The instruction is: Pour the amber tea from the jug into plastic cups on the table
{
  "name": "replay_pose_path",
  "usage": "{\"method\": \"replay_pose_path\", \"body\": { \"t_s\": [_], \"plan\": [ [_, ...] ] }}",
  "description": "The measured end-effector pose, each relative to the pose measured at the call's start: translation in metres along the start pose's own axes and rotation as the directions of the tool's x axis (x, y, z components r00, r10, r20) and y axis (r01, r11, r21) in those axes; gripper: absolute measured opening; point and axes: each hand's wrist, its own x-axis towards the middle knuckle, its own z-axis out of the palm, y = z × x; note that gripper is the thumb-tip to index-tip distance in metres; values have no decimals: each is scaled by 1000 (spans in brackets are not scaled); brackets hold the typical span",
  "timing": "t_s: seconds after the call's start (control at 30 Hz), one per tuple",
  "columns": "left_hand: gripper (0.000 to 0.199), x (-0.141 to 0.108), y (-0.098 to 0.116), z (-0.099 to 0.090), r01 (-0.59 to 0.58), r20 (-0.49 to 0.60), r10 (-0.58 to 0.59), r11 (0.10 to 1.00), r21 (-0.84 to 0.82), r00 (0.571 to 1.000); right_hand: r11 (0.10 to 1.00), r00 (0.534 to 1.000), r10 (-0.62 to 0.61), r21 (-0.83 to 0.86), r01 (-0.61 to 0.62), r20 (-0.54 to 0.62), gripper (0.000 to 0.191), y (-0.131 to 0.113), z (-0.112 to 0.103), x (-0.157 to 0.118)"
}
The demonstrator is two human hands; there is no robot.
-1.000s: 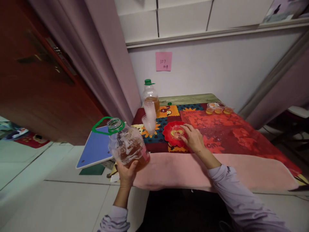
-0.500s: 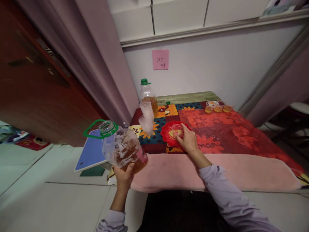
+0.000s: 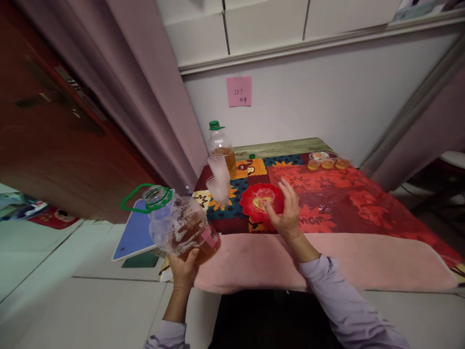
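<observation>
My left hand (image 3: 183, 269) grips the lower side of a large clear jug (image 3: 183, 228), which leans to the left. The jug has a green handle, no cap on its mouth and brown liquid inside. A clear plastic cup (image 3: 265, 198) stands in a red scalloped plate (image 3: 248, 206) on the table. My right hand (image 3: 285, 211) is open at the plate's right side, fingers apart, with the thumb close to the cup; whether it touches I cannot tell. Stacked clear cups (image 3: 219, 177) lean left of the plate.
A second jug (image 3: 222, 152) with a green cap stands at the back left. Several cups with amber liquid (image 3: 327, 162) stand at the back right. A small green cap (image 3: 252, 156) lies near the back edge. A pink cloth (image 3: 327, 261) covers the table's front edge.
My right hand has let go of the cup and opened its fingers, leaving the cup in the red plate. My left hand still holds the tilted jug.
</observation>
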Motion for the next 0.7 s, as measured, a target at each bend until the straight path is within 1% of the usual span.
{"method": "replay_pose_path", "body": {
  "t_s": [0.07,0.1,0.13,0.17,0.2,0.23,0.3,0.33,0.4,0.47,0.53,0.6,0.7],
  "plan": [
    [67,0,2,0,-9,-1,9,1000,-5,1000,984,993,-80,166,65,84,60,-27,4,-6],
    [67,1,3,0,-13,1,13,1000,-10,1000,953,981,-138,289,95,134,54,-41,11,-12],
    [66,1,3,0,-15,1,15,1000,-13,1000,905,964,-190,414,97,189,49,-54,21,-20],
    [66,2,3,-1,-18,0,18,1000,-10,1000,856,947,-210,513,59,242,49,-66,34,-28],
    [65,2,3,-2,-20,-2,20,1000,0,1000,815,933,-202,579,-10,299,54,-76,47,-38],
    [64,3,3,-2,-22,-2,22,1000,18,1000,782,915,-168,615,-103,367,62,-83,60,-48],
    [63,4,2,-5,-22,19,21,998,59,1000,732,856,-108,623,-275,505,77,-91,83,-67],
    [62,5,2,-6,-20,29,18,997,72,999,729,837,-112,617,-297,535,82,-92,90,-74],
    [59,7,4,-8,-8,56,3,996,89,998,739,817,-155,613,-277,556,89,-90,98,-84],
    [58,10,8,-13,23,83,-32,994,103,996,752,808,-211,619,-226,550,91,-86,97,-87],
    [60,16,15,-19,81,130,-97,989,126,987,759,801,-231,618,-207,552,91,-82,95,-86],
    [65,23,24,-24,141,173,-168,977,161,970,764,801,-235,614,-198,550,94,-79,94,-84],
    [83,32,40,-27,148,163,-186,964,219,969,746,812,-252,640,-184,527,100,-78,96,-84]
  ]
}}
